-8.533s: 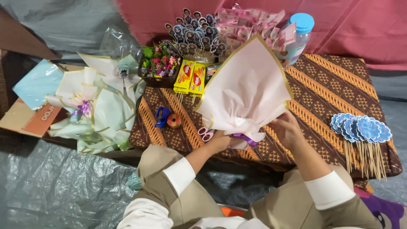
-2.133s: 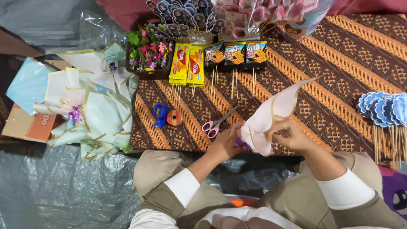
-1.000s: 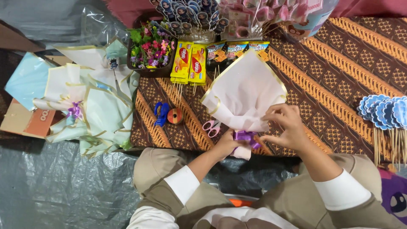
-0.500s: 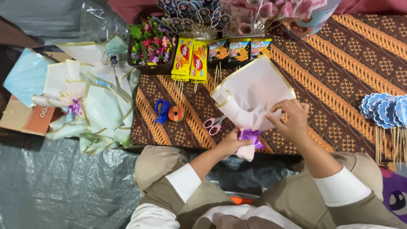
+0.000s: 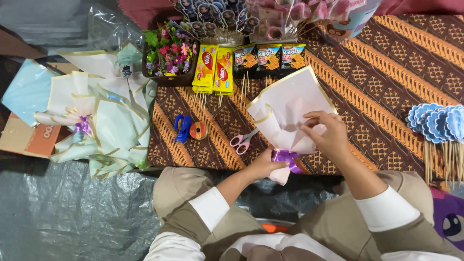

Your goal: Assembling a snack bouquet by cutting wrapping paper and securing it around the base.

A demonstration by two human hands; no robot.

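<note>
A pale pink paper wrap [image 5: 289,107] with gold edges, shaped like a bouquet cone, lies on the brown patterned cloth [image 5: 386,82]. A purple ribbon [image 5: 286,157] ties its narrow end. My left hand [image 5: 265,166] grips that tied end by the ribbon. My right hand [image 5: 327,131] pinches a fold of the pink paper just above the ribbon. Pink-handled scissors [image 5: 241,140] lie just left of the wrap.
Finished pale green wraps [image 5: 104,126] lie at the left over a cardboard box [image 5: 26,140]. Yellow and dark snack packs on sticks [image 5: 244,60], a basket of small flowers [image 5: 169,53], a blue tape dispenser [image 5: 182,128] and blue paper toppers on skewers [image 5: 437,128] surround the wrap.
The wrap was lifted and turned in my hands, then brought down onto the cloth. My right hand moved from the ribbon up to the paper fold.
</note>
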